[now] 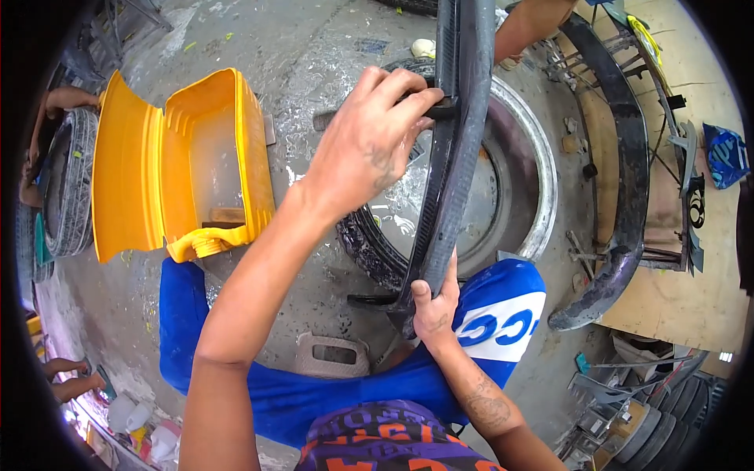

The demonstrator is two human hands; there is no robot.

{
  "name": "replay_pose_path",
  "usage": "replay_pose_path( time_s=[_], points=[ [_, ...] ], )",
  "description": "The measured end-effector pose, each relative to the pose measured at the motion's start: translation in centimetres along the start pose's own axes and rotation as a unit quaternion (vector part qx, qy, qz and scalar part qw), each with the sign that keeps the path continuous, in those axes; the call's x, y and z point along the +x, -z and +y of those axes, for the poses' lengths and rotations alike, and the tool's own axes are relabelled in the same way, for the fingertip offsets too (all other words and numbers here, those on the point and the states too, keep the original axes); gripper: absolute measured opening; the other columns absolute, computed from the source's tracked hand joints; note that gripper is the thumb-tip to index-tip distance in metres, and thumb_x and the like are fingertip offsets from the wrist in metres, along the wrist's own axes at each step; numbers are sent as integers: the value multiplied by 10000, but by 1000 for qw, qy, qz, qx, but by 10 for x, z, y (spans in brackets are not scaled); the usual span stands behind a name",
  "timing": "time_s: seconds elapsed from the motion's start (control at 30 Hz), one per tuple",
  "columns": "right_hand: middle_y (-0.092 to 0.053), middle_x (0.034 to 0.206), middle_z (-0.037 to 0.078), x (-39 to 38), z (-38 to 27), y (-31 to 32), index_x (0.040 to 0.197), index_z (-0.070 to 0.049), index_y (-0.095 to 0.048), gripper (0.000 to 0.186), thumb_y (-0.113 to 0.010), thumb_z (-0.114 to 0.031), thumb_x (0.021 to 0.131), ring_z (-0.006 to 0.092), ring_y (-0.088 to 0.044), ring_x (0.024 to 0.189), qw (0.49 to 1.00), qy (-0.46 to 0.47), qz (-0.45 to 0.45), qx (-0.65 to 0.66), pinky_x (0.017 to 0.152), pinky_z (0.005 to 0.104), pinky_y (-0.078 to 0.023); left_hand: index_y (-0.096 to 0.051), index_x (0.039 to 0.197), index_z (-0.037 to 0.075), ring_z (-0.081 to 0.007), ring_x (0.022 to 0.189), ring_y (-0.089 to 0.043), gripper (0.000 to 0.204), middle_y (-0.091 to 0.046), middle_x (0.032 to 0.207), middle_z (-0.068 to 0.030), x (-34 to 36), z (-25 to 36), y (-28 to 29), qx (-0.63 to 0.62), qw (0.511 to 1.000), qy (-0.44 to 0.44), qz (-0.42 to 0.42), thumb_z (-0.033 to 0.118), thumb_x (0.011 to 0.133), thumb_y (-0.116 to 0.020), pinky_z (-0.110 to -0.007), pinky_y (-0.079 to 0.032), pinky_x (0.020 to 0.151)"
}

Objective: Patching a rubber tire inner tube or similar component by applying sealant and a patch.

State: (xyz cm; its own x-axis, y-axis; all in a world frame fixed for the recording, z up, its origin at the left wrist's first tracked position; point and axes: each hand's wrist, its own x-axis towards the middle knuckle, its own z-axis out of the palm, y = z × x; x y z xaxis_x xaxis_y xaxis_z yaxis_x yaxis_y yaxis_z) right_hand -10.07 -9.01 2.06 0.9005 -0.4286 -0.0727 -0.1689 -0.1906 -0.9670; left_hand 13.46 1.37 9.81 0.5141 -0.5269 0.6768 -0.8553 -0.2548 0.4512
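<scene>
A long, curved black car bumper trim (463, 149) stands lengthwise in front of me, its upper end running out of the picture. Near its lower end, my right hand (438, 308) grips the edge, with the thumb up and the other fingers partly behind it. Higher up, my left hand (377, 129) is closed, its fingertips pressed against a short bracket on the trim's left side. Whatever lies inside those fingers is hidden. Beneath the trim a tyre (546, 169) lies flat on the wet floor.
On the left stands a cut-open yellow plastic container (126, 173) with cloudy water inside. A second curved black trim piece (628, 157) rests at the right by a wooden board (707, 290). Another person's arm (534, 31) reaches in at the top. A low woven stool (314, 363) is between my legs.
</scene>
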Motion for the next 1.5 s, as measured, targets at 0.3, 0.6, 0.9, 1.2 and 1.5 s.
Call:
replay_pose_path(
  time_s=[0.3, 0.6, 0.9, 1.2, 1.5],
  points=[
    [-428, 1573, 249, 4, 2, 2, 1615, 39, -213, 1110, -733, -616, 885, 314, -448, 1435, 1000, 2, -4, 8, 1173, 393, -342, -691, 1175, 21, -344, 1030, -580, 347, -655, 1136, -138, -11, 8, -6, 24, 999, 25, 28, -1, 831, -729, -420, -508, 894],
    [-430, 1570, 248, 4, 2, -2, 1620, 32, -206, 1099, -736, -598, 893, 301, -472, 1411, 1000, 14, -2, 6, 1167, 391, -349, -704, 1182, 32, -333, 992, -577, 359, -660, 1133, -143, -29, 12, -11, 10, 997, 45, 60, -12, 828, -742, -413, -489, 874],
    [-440, 1568, 239, -3, -2, 1, 1617, 37, -208, 1126, -739, -623, 876, 300, -456, 1427, 1000, -8, -6, 6, 1176, 393, -339, -707, 1177, 39, -325, 1003, -570, 352, -664, 1114, -128, -3, -1, -8, 14, 998, 14, 56, -6, 830, -739, -411, -488, 867],
    [-457, 1555, 237, -1, 4, 1, 1620, 36, -197, 1109, -739, -596, 888, 311, -481, 1409, 1000, 0, 0, 3, 1165, 395, -358, -719, 1173, 56, -338, 1019, -591, 365, -674, 1114, -118, 4, -2, -11, 55, 996, -13, 68, 6, 813, -753, -422, -517, 874],
    [-472, 1543, 236, 1, 3, -1, 1625, 19, -204, 1090, -739, -586, 893, 284, -497, 1390, 1000, 15, 9, 7, 1152, 383, -373, -705, 1167, 33, -332, 1002, -596, 336, -675, 1122, -134, -17, 13, -18, 45, 997, 13, 55, 3, 834, -737, -405, -503, 895]
  ],
)
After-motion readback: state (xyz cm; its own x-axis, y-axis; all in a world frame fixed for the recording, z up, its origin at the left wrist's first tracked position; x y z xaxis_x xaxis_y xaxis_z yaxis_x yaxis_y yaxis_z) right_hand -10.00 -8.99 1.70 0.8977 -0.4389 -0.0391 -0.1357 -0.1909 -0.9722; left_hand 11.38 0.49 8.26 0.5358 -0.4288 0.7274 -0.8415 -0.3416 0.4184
